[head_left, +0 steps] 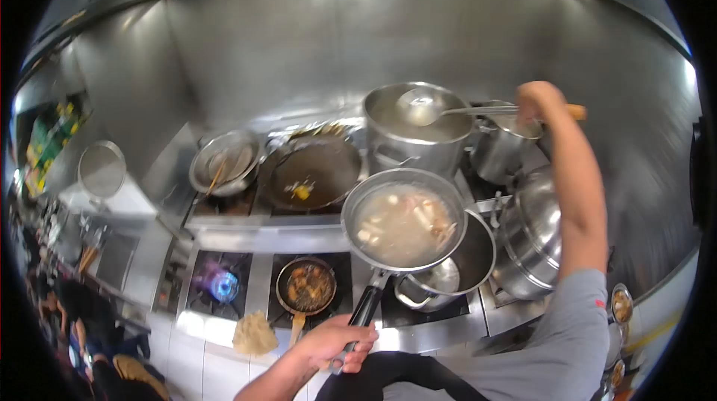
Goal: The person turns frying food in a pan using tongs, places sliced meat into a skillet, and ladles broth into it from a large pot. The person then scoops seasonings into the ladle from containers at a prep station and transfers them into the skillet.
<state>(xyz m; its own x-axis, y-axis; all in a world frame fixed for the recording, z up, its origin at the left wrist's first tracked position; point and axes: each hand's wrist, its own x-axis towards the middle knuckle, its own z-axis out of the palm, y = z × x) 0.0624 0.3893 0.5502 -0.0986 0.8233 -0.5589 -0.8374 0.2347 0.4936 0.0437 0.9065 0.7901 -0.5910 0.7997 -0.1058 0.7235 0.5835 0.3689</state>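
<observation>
My left hand (337,343) is closed on the black handle of a pan (407,218), which holds cloudy broth with pale pieces. The pan is held in front of a large steel stockpot (418,140) and partly over a smaller pot (476,255) with a ladle bowl inside. My right hand (539,100), at the upper right, is wrapped round the long handle of a ladle (420,107). The ladle's bowl is above the open stockpot. Under my right hand stands a tall steel pot (499,153).
A small pan (306,287) of browned food sits on a front burner. Left of it burns a blue flame (223,287). A wok (312,173) and a bowl with a strainer (225,164) stand behind. A steamer (529,229) is right. People (93,326) are at lower left.
</observation>
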